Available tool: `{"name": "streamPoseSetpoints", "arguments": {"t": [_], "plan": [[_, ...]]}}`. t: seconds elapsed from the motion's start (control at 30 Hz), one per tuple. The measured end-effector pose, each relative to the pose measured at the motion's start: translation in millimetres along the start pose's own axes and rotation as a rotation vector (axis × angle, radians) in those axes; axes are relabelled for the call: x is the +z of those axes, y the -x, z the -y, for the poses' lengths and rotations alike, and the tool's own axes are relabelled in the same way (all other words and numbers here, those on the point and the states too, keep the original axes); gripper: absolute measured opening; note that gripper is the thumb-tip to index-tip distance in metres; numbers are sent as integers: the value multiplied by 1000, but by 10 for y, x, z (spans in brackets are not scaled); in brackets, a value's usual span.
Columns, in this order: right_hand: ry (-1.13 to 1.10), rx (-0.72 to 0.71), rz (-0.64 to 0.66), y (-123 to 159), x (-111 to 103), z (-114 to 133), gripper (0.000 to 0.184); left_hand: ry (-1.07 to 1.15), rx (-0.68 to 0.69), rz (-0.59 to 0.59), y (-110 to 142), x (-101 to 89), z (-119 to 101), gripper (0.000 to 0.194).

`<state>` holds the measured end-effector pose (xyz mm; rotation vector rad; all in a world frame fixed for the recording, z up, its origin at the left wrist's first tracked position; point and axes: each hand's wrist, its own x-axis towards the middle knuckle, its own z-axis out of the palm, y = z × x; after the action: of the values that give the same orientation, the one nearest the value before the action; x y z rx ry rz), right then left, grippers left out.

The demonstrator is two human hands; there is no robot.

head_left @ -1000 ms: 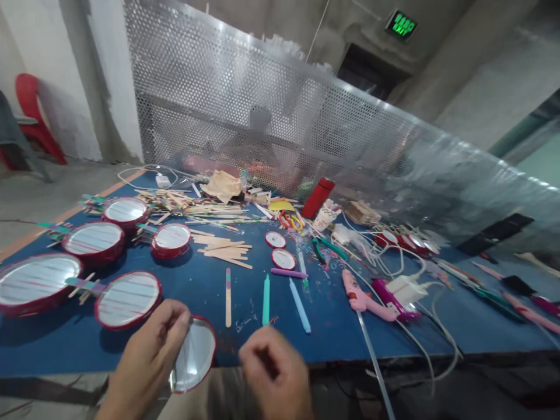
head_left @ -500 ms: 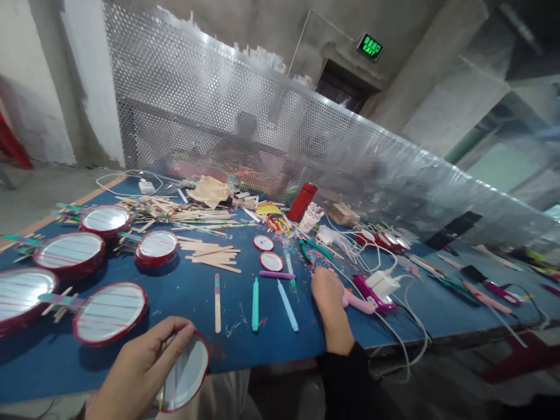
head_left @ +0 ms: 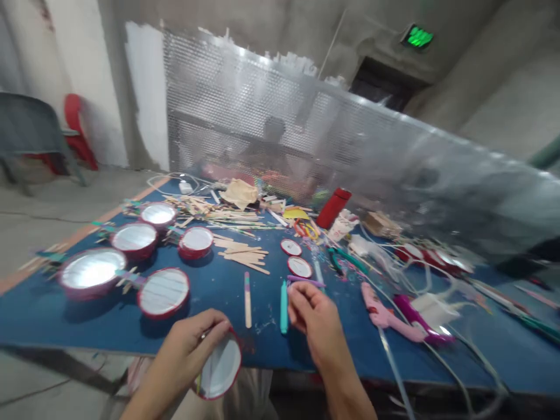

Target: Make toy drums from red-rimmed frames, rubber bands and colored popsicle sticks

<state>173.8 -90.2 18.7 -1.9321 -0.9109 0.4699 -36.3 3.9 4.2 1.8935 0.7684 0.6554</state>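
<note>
Red-rimmed disc (head_left: 222, 366), tilted by the near edge of the counter (head_left: 225, 296), looks light, stiff, perhaps slippery-faced, best held by its rim; left hand (head_left: 190, 345) pinches it, right hand's (head_left: 318, 324) half-curled grip hides any contents

Green sign (head_left: 419, 37) blurred, grey chair (head_left: 30, 125) cut off, held disc (head_left: 222, 366) partly hidden

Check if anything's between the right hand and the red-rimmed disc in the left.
Nothing upright between the right hand and the red-rimmed disc in the left hand. Only the teal marker, flat on the table beside the right fingertips, on the disc's side; it looks low enough to clear.
</note>
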Motion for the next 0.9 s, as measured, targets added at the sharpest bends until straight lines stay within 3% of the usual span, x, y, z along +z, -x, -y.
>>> {"name": "streamPoseSetpoints", "arguments": {"t": [0.1, 0.17, 0.33, 0.53, 0.7, 0.83, 0.9], "plan": [[-195, -71, 223, 344, 377, 178, 36, 61, -28, 61, 46, -43, -47, 22], [-263, -143, 269, 470, 507, 230, 33, 102, -59, 60, 77, -52, -58, 22], [-166, -358, 274, 502, 576, 211, 26, 163, -103, 41, 118, -43, -62, 27], [-45, -443, 271, 487, 572, 177, 24, 201, -87, 33, 94, -38, -109, 21], [-158, -373, 257, 488, 594, 172, 23, 160, -78, -6, 83, -13, -138, 20], [-497, -122, 202, 463, 598, 169, 26, 142, -97, -9, 88, -3, -132, 18], [-521, -62, 186, 451, 584, 172, 27, 141, -110, -6, 92, 4, -124, 18]]}}
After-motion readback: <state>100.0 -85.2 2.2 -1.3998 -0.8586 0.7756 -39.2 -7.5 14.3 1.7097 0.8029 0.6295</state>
